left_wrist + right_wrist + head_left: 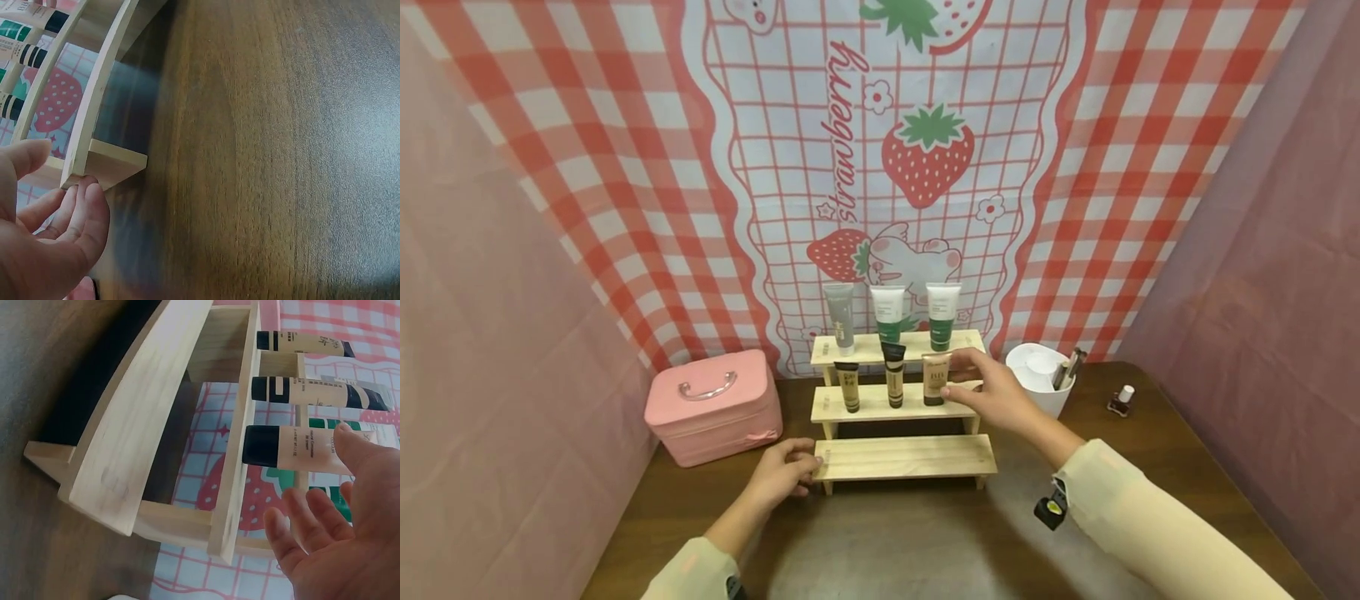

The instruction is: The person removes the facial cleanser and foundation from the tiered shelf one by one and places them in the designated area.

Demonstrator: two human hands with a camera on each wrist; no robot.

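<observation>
A three-step pale wooden display stand (905,458) stands on the dark table. My right hand (992,387) pinches a beige tube with a black cap (936,379) between thumb and fingers; it stands cap down at the right of the middle step. In the right wrist view, the thumb lies on the tube (306,449). Beside it stand a slim black-and-beige tube (894,379) and a small gold tube with a black top (848,388). My left hand (782,471) holds the left end of the lowest step (87,125), fingertips curled against its corner.
The top step bears a grey tube (841,321) and two white-and-green tubes (888,312). A pink case (713,408) stands left, a white holder with pen-like items (1037,379) right. Further right is a dark nail polish bottle (1122,402). A strawberry-print cloth (925,242) hangs behind.
</observation>
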